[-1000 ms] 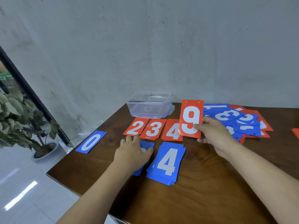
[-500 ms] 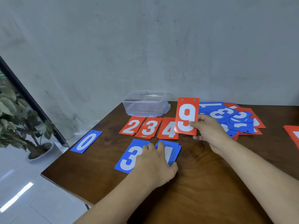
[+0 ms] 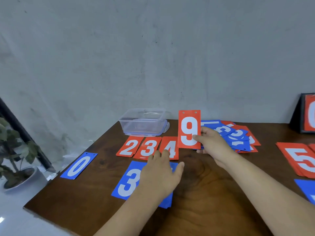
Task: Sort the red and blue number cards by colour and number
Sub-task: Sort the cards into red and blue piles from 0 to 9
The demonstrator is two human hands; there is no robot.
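Right hand point(image 3: 211, 143): closed on the red 9 card point(image 3: 189, 129), thumb on the printed face, fingers behind. The card is held upright and clear of the counter point(image 3: 204, 193), just right of the clear plastic container point(image 3: 143, 121).

Left hand point(image 3: 162, 174): palm down, fingers straight, gripping nothing. It lies flat on a blue card pile point(image 3: 166, 202), toward me from the container. I cannot read the number on this pile because the hand covers it.

Blue 3 card point(image 3: 129, 181): flat on the counter, toward me from the container, its right edge under my left hand and touching the covered pile.

Red row: the red 2 card point(image 3: 127, 147), red 3 card point(image 3: 148, 148) and red 4 card point(image 3: 171, 147) lie side by side directly in front of the container, edges overlapping. My left fingertips reach the near edge of the 3 and 4.

Blue 0 card point(image 3: 79, 165): lies alone, left of the container and nearer to me, close to the counter edge.

Unsorted heap point(image 3: 238, 135): mixed blue and red cards, overlapping loosely, right of the container and behind my right hand.

Red 5 stack point(image 3: 301, 159): far right of the container. One blue card point(image 3: 306, 188) sits on the near side of it, cut off by the frame; number not legible.

A black stand with a red card point(image 3: 306, 114) is upright far right of the container, against the wall.
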